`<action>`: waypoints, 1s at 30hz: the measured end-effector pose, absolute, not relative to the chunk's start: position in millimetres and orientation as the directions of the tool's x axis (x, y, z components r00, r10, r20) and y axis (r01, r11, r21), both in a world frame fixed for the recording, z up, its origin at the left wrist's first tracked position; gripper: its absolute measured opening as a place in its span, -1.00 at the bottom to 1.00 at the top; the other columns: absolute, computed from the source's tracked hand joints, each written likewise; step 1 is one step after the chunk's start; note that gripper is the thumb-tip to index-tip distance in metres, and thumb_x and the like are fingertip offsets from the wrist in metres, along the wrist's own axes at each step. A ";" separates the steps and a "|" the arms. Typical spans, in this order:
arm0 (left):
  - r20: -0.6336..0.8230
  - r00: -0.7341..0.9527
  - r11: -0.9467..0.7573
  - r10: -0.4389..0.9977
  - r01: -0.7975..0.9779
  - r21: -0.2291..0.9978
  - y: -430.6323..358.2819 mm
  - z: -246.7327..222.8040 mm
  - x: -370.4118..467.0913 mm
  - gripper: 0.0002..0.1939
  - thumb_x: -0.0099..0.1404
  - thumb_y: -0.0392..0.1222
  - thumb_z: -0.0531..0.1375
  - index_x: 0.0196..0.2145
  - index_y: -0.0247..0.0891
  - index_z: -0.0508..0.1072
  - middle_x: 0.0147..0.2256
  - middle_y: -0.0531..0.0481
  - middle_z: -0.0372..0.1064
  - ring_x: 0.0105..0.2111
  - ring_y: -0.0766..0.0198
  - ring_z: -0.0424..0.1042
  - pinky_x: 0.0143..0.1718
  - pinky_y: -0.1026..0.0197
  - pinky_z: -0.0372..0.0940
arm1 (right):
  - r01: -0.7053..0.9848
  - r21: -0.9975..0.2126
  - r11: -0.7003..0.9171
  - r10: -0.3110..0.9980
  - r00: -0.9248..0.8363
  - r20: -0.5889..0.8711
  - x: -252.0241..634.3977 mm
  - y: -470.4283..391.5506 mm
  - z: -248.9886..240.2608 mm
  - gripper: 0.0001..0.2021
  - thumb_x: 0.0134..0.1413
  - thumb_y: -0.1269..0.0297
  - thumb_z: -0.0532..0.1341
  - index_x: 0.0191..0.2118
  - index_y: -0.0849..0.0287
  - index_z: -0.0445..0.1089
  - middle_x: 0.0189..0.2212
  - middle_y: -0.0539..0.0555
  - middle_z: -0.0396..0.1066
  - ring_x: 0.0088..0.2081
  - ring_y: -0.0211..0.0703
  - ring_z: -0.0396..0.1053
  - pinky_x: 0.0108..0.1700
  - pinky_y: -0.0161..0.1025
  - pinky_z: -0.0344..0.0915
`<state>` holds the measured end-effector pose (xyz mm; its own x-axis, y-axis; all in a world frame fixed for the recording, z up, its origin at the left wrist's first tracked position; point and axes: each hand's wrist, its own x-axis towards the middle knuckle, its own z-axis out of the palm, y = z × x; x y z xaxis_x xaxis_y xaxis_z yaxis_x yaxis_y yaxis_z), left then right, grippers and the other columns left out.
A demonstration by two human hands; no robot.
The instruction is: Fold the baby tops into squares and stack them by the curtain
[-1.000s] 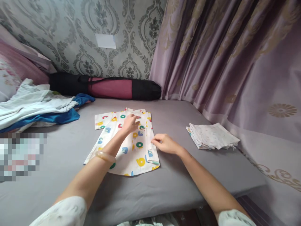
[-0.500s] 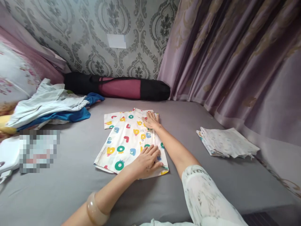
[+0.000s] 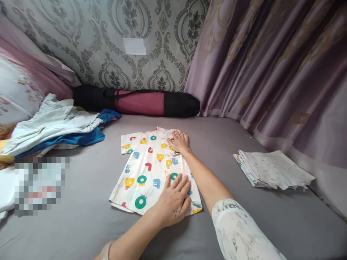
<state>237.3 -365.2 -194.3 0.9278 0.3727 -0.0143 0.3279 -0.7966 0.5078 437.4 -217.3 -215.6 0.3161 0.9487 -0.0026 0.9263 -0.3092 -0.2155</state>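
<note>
A small white short-sleeved shirt (image 3: 148, 169), printed with coloured letters, lies on the grey bed sheet (image 3: 89, 180), its collar away from me. The sleeve on the left is spread out, while the right side is folded in over the front. My left hand (image 3: 175, 198) rests flat on the lower right part near the hem, fingers spread. Farther up, my right hand (image 3: 179, 142) presses flat beside the collar, on the folded-in part. Neither hand grips the cloth.
On the right lies a folded stack of printed cloth (image 3: 275, 169). White and blue clothes (image 3: 56, 122) are heaped at the left, near a blurred-out item (image 3: 40, 186). A long black and maroon bag (image 3: 138, 103) lies along the wall, and purple curtains (image 3: 244, 68) hang at right.
Both hands stay flat on the shirt in nearly the same places. The view has shifted slightly, so shirt and hands appear a little lower and farther right.
</note>
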 end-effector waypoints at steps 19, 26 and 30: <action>0.269 0.591 -0.641 0.761 0.620 0.452 -320.2 -218.1 211.0 -0.55 0.42 -0.01 0.00 0.18 -0.19 0.26 0.27 -0.23 0.17 0.33 -0.02 0.04 0.28 -0.27 -0.03 | 0.945 -0.224 -0.238 0.970 0.244 -0.001 401.0 -212.2 -216.2 -0.42 0.36 0.00 -0.24 0.41 0.00 -0.09 0.43 0.05 -0.22 0.42 0.01 -0.37 0.35 0.21 -0.42; 0.181 0.588 -0.591 0.788 0.641 0.490 -319.4 -209.9 211.3 -0.59 0.41 -0.04 0.02 0.15 -0.21 0.29 0.25 -0.24 0.20 0.31 -0.04 0.08 0.27 -0.31 -0.04 | 0.930 -0.283 -0.233 0.972 0.225 -0.060 407.6 -210.4 -206.1 -0.39 0.35 -0.05 -0.25 0.41 0.00 -0.10 0.43 0.06 -0.23 0.42 0.04 -0.38 0.34 0.23 -0.43; 0.109 0.553 -0.525 0.826 0.684 0.507 -315.0 -201.7 209.1 -0.60 0.40 -0.08 0.04 0.15 -0.22 0.29 0.26 -0.23 0.19 0.32 -0.02 0.06 0.28 -0.29 -0.05 | 0.911 -0.279 -0.302 0.950 0.313 -0.008 419.6 -204.4 -200.1 -0.33 0.35 -0.09 -0.33 0.42 0.14 -0.14 0.44 0.15 -0.30 0.42 0.03 -0.41 0.35 0.19 -0.46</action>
